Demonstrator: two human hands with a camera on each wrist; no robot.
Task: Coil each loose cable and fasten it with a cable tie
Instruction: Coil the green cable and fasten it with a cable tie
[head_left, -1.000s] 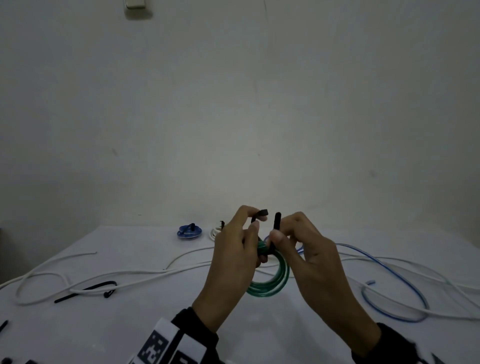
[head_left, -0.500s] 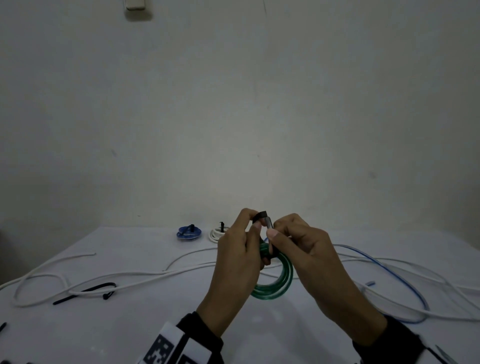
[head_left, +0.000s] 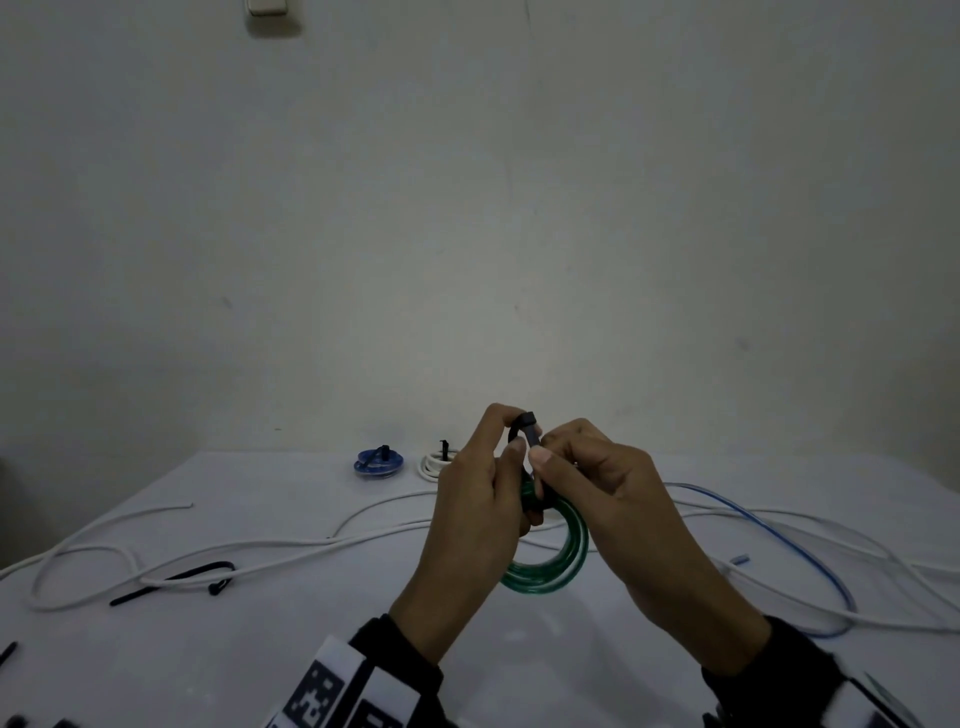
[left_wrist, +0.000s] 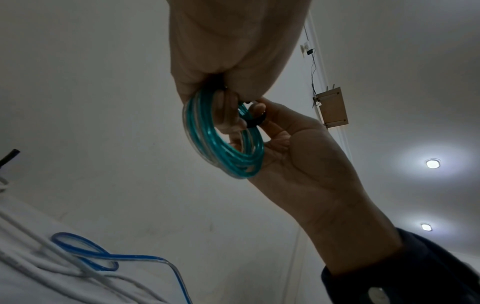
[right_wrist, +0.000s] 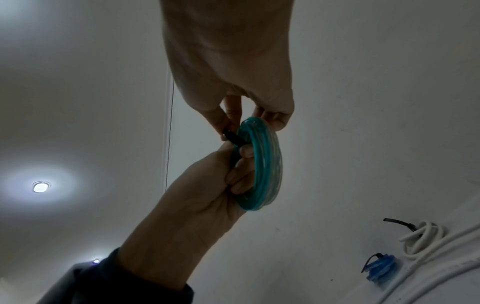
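A green cable coil (head_left: 551, 574) hangs above the white table (head_left: 291, 665) between both hands. My left hand (head_left: 511, 436) has its lower fingers hooked through the coil (right_wrist: 265, 164), while its thumb and forefinger pinch the head of a black cable tie (head_left: 527, 430). My right hand (head_left: 545, 449) pinches the tie's strap just beside it. The tie (left_wrist: 255, 123) loops round the coil's upper part (left_wrist: 226, 142). The fingers hide the spot where the tie's two ends meet.
Long loose white cables (head_left: 260, 551) and a loose blue cable (head_left: 810, 551) sprawl across the table. A spare black tie (head_left: 176, 577) lies at the left. A tied blue coil (head_left: 379, 462) and a tied white coil (head_left: 431, 463) sit by the back wall.
A second ago the tie's two ends stood apart above the coil. The hands have since drawn together, and the ends now meet in a small loop at the fingertips.
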